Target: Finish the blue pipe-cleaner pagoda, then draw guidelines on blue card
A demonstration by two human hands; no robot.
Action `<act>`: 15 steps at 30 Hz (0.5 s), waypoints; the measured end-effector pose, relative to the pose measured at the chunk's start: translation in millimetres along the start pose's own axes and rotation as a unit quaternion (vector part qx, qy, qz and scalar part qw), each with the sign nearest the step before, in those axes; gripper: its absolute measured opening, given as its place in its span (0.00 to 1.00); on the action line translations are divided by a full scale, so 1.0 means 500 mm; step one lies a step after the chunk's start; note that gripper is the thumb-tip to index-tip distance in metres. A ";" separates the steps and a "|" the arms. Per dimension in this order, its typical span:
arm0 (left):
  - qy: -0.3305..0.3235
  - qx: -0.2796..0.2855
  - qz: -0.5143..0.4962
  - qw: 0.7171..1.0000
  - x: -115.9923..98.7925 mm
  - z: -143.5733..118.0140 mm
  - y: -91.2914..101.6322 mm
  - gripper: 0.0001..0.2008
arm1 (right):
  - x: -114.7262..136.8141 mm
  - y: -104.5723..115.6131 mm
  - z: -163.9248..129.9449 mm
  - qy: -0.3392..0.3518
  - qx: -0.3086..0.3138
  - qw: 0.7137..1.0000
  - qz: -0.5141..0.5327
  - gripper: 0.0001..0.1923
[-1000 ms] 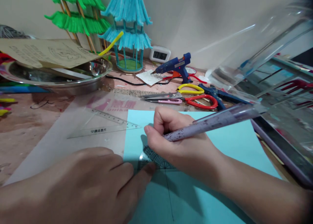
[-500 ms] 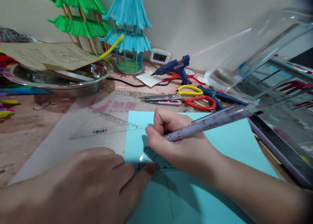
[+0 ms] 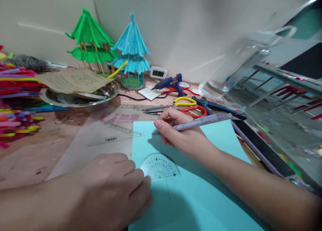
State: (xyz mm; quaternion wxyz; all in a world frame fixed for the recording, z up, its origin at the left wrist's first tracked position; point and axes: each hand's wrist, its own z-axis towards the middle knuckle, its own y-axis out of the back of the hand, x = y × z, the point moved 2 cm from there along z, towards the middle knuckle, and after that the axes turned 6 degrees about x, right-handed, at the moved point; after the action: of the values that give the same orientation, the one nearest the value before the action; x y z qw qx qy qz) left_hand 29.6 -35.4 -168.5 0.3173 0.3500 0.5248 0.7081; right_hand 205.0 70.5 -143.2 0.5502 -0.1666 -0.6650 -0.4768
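Note:
A slim purple patterned pen is gripped in my right hand, its tip tilted down to the left above the light-blue paper. A clear protractor lies on that paper, over thin drawn lines. My left hand is closed beside it, fingers curled and knuckles up. The protractor's left corner passes behind these fingers, so whether they pinch it is hidden. Left of the pen tip, a clear set square rests across the paper's edge and a translucent sheet.
Scissors, a blue glue gun and pliers lie behind the paper. A metal bowl, pipe cleaners, a green pavilion model, a blue one and a small clock stand farther back. A clear jug is at right.
My right hand has lifted off the protractor, uncovering it, and the pen now lies flatter. My left index finger has drawn back from it and curled. The view has tilted up.

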 end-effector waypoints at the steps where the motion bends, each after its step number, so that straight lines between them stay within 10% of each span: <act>1: 0.009 -0.013 -0.012 1.000 0.004 0.006 0.017 0.11 | 0.006 0.007 0.000 0.005 -0.006 1.000 -0.006 0.15; 9: 0.062 0.063 -0.022 0.996 0.042 0.018 0.063 0.21 | 0.090 0.057 -0.019 0.104 -0.006 0.993 -0.053 0.16; 15: -0.014 0.134 -0.109 0.985 0.053 -0.003 0.070 0.22 | -0.003 0.043 -0.049 0.015 0.046 0.999 0.002 0.23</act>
State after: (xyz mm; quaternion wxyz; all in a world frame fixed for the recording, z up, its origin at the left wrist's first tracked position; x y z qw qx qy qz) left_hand 10.8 -23.3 -130.8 0.3503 0.3395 0.6454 0.5877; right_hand 235.8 61.5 -136.4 0.5681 -0.1353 -0.6779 -0.4466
